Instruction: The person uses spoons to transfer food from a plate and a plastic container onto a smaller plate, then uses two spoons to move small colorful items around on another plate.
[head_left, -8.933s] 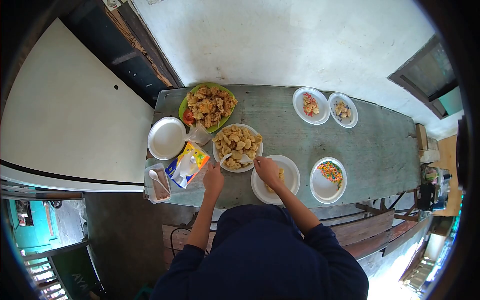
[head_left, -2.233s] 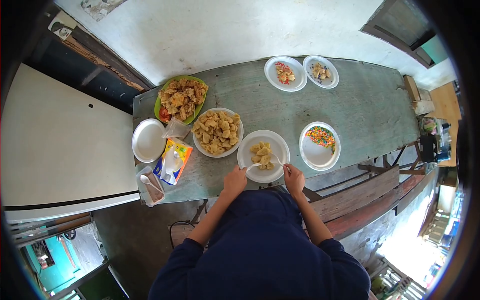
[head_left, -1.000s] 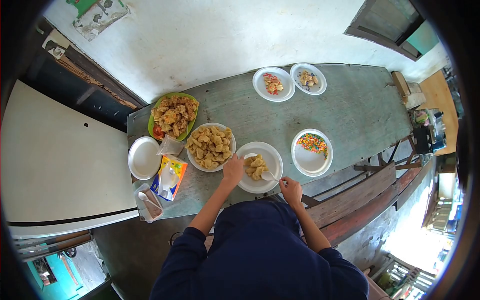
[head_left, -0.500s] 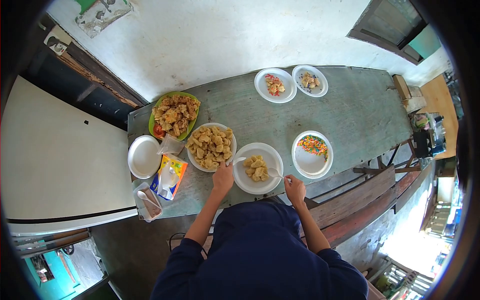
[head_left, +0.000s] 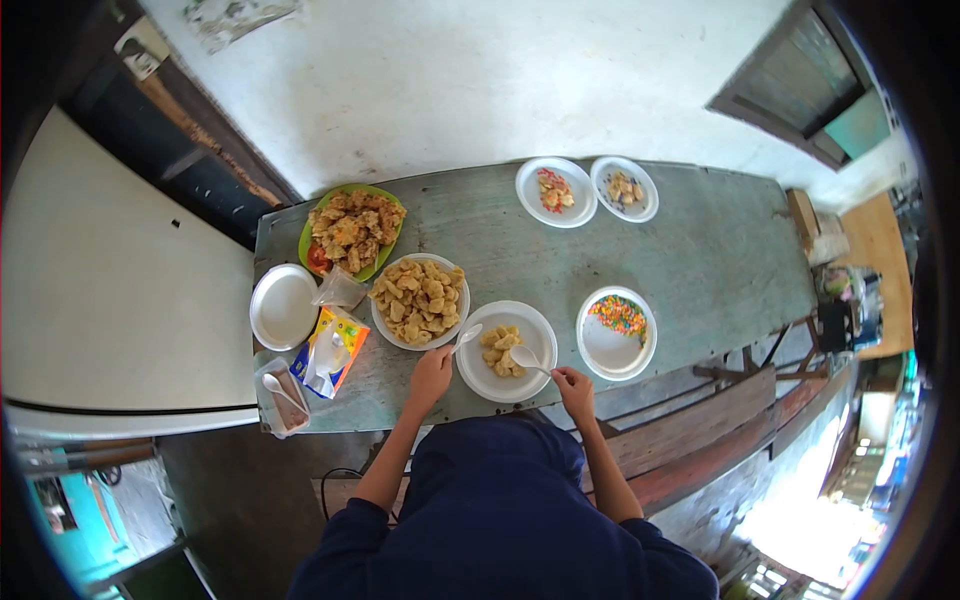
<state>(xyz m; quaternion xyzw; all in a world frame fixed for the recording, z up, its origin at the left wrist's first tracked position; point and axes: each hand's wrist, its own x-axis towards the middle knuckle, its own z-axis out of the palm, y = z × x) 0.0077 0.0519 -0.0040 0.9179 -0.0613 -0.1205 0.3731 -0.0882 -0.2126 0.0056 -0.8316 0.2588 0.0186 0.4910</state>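
Observation:
My left hand (head_left: 432, 372) is closed round a white plastic spoon (head_left: 466, 338), just below the plate heaped with fried pieces (head_left: 416, 298). The spoon's head is at the left rim of the middle white plate (head_left: 507, 394). A small pile of the same golden pieces (head_left: 500, 348) lies on that middle plate. From the right, my right hand (head_left: 574, 390) grips another white plastic spoon (head_left: 528, 358), its bowl at the right side of the pile. Right of this hand stands a white plate (head_left: 610, 362) with colourful candies (head_left: 620, 316) along its upper part.
Two plates with small portions, one red-dotted (head_left: 552, 216) and one dark-dotted (head_left: 626, 212), stand near the wall. Left are a green plate of fried food (head_left: 352, 232), an empty white plate (head_left: 283, 308), a tissue pack (head_left: 330, 352) and a plastic container (head_left: 284, 396). A bench (head_left: 690, 425) stands right.
The view has shifted a little. My left hand and its spoon have drawn back from the middle plate towards me. My right hand's spoon stays at the pile.

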